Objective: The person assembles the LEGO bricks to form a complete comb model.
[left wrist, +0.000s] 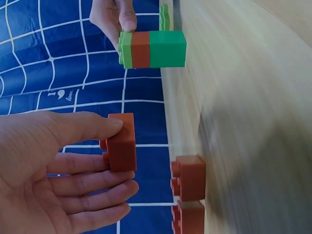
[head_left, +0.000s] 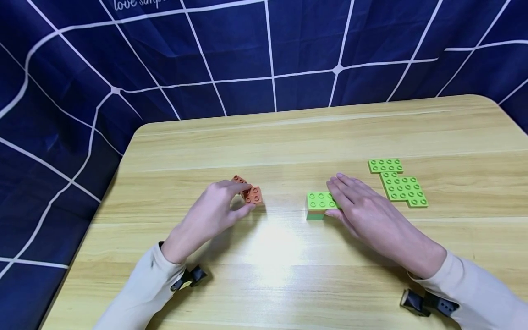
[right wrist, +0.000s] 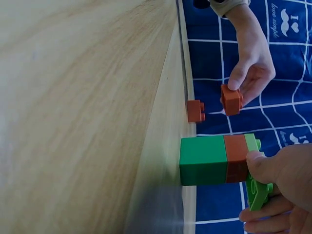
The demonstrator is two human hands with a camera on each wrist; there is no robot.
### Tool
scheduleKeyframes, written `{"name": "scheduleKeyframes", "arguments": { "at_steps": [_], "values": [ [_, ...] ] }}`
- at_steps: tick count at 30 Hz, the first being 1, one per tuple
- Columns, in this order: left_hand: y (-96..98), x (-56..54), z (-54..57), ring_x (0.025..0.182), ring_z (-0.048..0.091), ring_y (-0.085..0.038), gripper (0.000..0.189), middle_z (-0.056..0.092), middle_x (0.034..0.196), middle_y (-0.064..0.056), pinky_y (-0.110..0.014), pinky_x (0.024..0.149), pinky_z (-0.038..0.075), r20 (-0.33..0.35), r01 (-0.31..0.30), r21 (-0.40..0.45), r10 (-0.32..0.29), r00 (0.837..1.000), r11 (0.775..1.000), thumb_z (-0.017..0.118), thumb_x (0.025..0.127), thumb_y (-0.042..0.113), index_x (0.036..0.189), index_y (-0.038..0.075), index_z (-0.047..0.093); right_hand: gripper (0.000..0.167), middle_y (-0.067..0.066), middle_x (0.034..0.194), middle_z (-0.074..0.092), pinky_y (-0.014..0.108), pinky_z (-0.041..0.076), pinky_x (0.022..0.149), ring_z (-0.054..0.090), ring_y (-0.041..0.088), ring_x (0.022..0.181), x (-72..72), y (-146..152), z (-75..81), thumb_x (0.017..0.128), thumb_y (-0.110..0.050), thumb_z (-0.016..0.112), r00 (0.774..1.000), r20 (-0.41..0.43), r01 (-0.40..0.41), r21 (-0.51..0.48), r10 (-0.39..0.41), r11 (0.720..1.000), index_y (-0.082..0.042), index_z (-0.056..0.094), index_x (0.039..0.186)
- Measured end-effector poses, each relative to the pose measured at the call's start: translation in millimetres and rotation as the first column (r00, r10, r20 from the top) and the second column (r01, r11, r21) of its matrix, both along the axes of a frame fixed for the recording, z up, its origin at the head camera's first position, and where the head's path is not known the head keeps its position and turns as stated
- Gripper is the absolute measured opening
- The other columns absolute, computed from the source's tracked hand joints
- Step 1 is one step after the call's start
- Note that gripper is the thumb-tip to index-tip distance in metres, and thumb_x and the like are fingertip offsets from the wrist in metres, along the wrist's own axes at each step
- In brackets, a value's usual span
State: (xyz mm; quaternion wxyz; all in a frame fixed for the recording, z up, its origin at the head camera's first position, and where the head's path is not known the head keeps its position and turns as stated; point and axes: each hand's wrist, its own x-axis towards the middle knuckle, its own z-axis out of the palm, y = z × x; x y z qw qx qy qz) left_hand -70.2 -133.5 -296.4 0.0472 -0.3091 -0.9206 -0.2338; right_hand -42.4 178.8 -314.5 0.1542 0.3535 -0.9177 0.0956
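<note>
My left hand [head_left: 210, 206] pinches an orange-brown toy brick [left wrist: 123, 142] between thumb and fingers, raised off the table. Close to that hand, other orange-brown bricks [left wrist: 191, 178] stand on the wood, studs up. Further right rises a small stack: a green block [right wrist: 203, 161] at the bottom, an orange-brown brick [right wrist: 236, 158] in the middle and a lime-green studded plate [head_left: 319, 200] on top. My right hand [head_left: 365, 208] holds this plate at its right part, thumb at the near side, fingers stretched along the far side and hiding that end.
Several flat lime-green plates [head_left: 399, 187] lie edge to edge on the table right of the right hand. The wooden table [head_left: 264, 151] reaches back to a dark blue curtain [head_left: 239, 50] with white lines. Each sleeve carries a dark wrist device [head_left: 426, 303].
</note>
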Motion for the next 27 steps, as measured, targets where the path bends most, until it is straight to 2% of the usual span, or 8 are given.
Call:
{"name": "scheduleKeyframes", "arguments": {
  "at_steps": [5, 10, 16, 18, 21, 23, 27],
  "values": [
    [7.8, 0.2, 2.7, 0.080, 0.068, -0.021, 0.036, 0.071, 0.099, -0.014, -0.026, 0.074, 0.058, 0.005, 0.022, 0.003, -0.022, 1.000, 1.000, 0.077, 0.083, 0.018, 0.111, -0.003, 0.068, 0.068, 0.032, 0.128, 0.054, 0.058, 0.040, 0.103, 0.050, 0.045, 0.122, 0.5, 0, 0.2, 0.104, -0.046, 0.032, 1.000, 0.005, 0.004, 0.002, -0.004, 1.000, 0.014, 0.052, 0.128],
    [15.3, 1.7, 5.2, 0.080, 0.067, -0.020, 0.037, 0.071, 0.097, -0.012, -0.025, 0.073, 0.058, 0.021, 0.038, 0.011, -0.038, 0.999, 0.999, 0.076, 0.084, 0.020, 0.113, -0.003, 0.068, 0.072, 0.032, 0.128, 0.054, 0.057, 0.040, 0.103, 0.050, 0.046, 0.122, 0.8, -1, 0.1, 0.104, -0.049, 0.025, 1.000, -0.002, 0.002, 0.000, -0.002, 1.000, 0.014, 0.052, 0.128],
    [23.6, 2.4, 7.2, 0.070, 0.058, -0.017, 0.036, 0.070, 0.088, -0.007, -0.023, 0.066, 0.053, -0.001, 0.079, 0.024, -0.079, 0.997, 0.997, 0.075, 0.084, 0.018, 0.112, -0.003, 0.068, 0.072, 0.032, 0.127, 0.054, 0.058, 0.040, 0.103, 0.050, 0.046, 0.121, 0.9, -2, 0.2, 0.104, -0.048, 0.026, 1.000, -0.009, -0.002, -0.005, 0.002, 1.000, 0.015, 0.053, 0.127],
    [26.5, 2.4, 7.7, 0.074, 0.060, -0.017, 0.036, 0.071, 0.094, -0.009, -0.024, 0.069, 0.054, -0.006, 0.091, 0.026, -0.091, 0.996, 0.996, 0.075, 0.084, 0.018, 0.112, -0.003, 0.068, 0.070, 0.032, 0.127, 0.054, 0.058, 0.040, 0.103, 0.050, 0.046, 0.122, 0.8, -2, 0.3, 0.104, -0.047, 0.028, 1.000, -0.006, 0.000, -0.003, 0.000, 1.000, 0.014, 0.053, 0.127],
    [31.5, 2.2, 8.6, 0.088, 0.066, -0.022, 0.037, 0.071, 0.105, -0.014, -0.027, 0.080, 0.057, -0.014, 0.102, 0.024, -0.102, 0.995, 0.994, 0.075, 0.084, 0.020, 0.113, -0.003, 0.068, 0.069, 0.032, 0.127, 0.054, 0.058, 0.039, 0.104, 0.050, 0.046, 0.122, 0.9, -2, 0.5, 0.104, -0.047, 0.029, 1.000, -0.002, 0.003, 0.000, -0.003, 1.000, 0.014, 0.053, 0.127],
    [35.1, 2.1, 9.0, 0.096, 0.067, -0.024, 0.038, 0.070, 0.107, -0.015, -0.029, 0.086, 0.056, -0.016, 0.110, 0.018, -0.110, 0.994, 0.994, 0.075, 0.085, 0.021, 0.113, -0.003, 0.067, 0.070, 0.032, 0.128, 0.054, 0.058, 0.039, 0.104, 0.050, 0.046, 0.122, 1.0, -2, 0.5, 0.104, -0.047, 0.029, 1.000, 0.002, 0.005, 0.002, -0.005, 1.000, 0.014, 0.053, 0.127],
    [41.8, 1.9, 8.9, 0.100, 0.067, -0.024, 0.037, 0.070, 0.107, -0.015, -0.028, 0.089, 0.055, -0.019, 0.136, 0.024, -0.135, 0.991, 0.990, 0.074, 0.086, 0.022, 0.113, -0.003, 0.067, 0.072, 0.032, 0.127, 0.054, 0.058, 0.039, 0.104, 0.050, 0.046, 0.122, 1.0, -2, 0.5, 0.104, -0.048, 0.026, 1.000, 0.001, 0.007, 0.004, -0.007, 1.000, 0.014, 0.053, 0.127]
  ]
}}
